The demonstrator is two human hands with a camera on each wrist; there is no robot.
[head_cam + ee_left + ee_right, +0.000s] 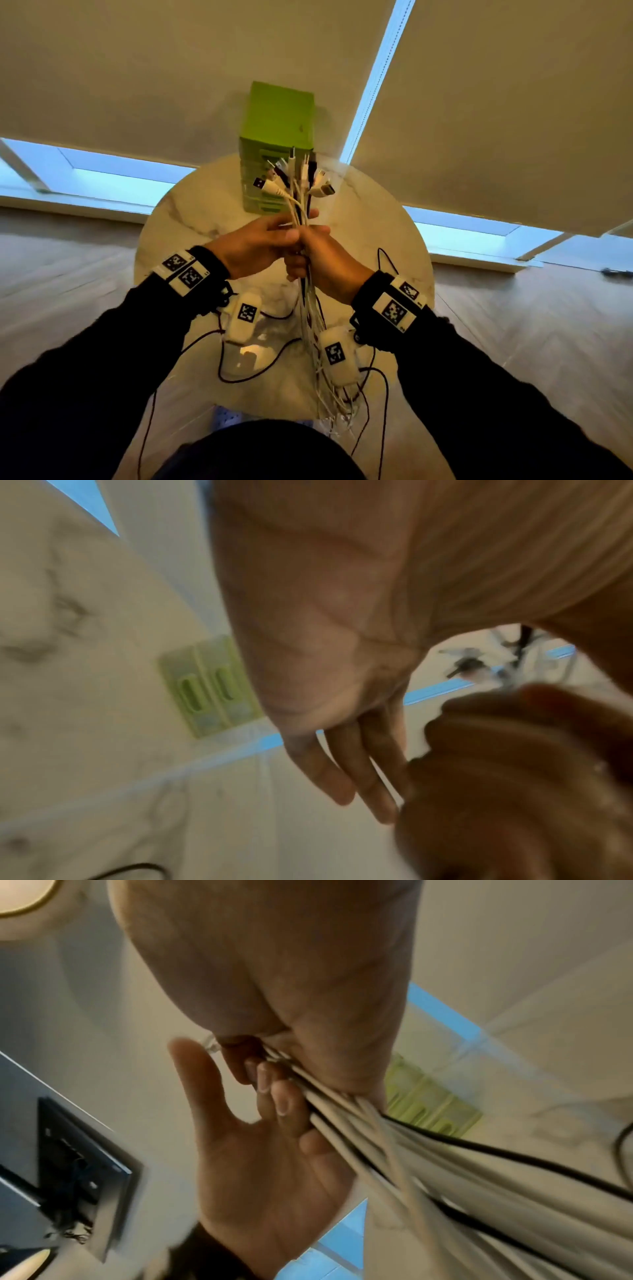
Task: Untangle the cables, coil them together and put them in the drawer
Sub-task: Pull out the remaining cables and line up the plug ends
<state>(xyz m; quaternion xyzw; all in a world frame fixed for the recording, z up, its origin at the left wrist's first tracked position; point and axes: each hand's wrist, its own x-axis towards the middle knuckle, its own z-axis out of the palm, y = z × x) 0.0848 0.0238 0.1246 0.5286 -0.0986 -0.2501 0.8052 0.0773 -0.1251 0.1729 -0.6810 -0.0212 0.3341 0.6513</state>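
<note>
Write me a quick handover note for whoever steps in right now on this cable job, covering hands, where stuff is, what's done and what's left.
Right hand: fingers curled tight round the cable bundle, just below the plugs.
Left hand: against the bundle at the same spot, fingers mostly straight in the wrist views; its grip is unclear.
Cables: gathered into one straight bunch, plug ends fanned upward, tails hanging down over the round marble table.
Green drawer unit: at the table's far edge, drawers look closed.
Done: cables look untangled and lined up.
Left: coil the bundle, open a drawer, put it in.
</note>
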